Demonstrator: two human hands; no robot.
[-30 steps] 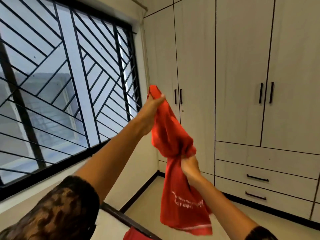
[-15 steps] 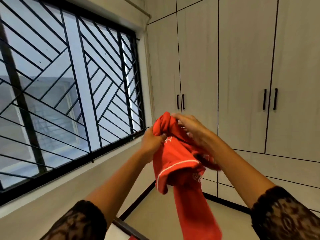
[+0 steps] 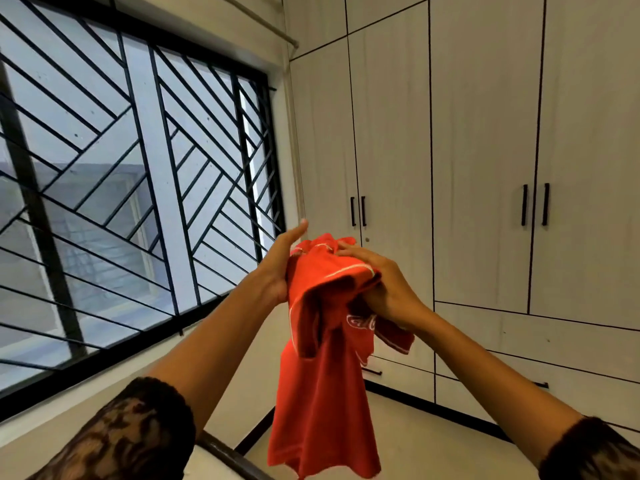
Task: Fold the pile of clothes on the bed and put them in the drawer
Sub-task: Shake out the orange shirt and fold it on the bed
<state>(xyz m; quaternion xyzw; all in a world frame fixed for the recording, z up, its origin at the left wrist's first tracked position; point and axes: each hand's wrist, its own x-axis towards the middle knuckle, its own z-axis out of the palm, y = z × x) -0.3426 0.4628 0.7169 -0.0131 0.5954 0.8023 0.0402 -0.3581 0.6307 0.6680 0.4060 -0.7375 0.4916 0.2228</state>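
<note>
A red shirt (image 3: pixel 322 393) with white trim and white lettering hangs in the air in front of me, bunched at its top. My left hand (image 3: pixel 277 268) grips the bunched top from the left, thumb raised. My right hand (image 3: pixel 381 285) lies over the top of the cloth from the right, fingers curled into the fabric. The shirt's lower part dangles loose towards the floor. The wardrobe's drawers (image 3: pixel 540 344) are shut at the lower right. The bed is mostly out of view; only its dark edge (image 3: pixel 228 455) shows at the bottom.
A tall pale wardrobe (image 3: pixel 485 150) with black handles fills the right wall. A large window with black diagonal bars (image 3: pixel 138 188) takes up the left. Light floor (image 3: pixel 433 441) lies between bed and wardrobe.
My left hand came down from high up and both hands met at the shirt's top. My right hand moved up from the shirt's middle. The cloth is now gathered between them.
</note>
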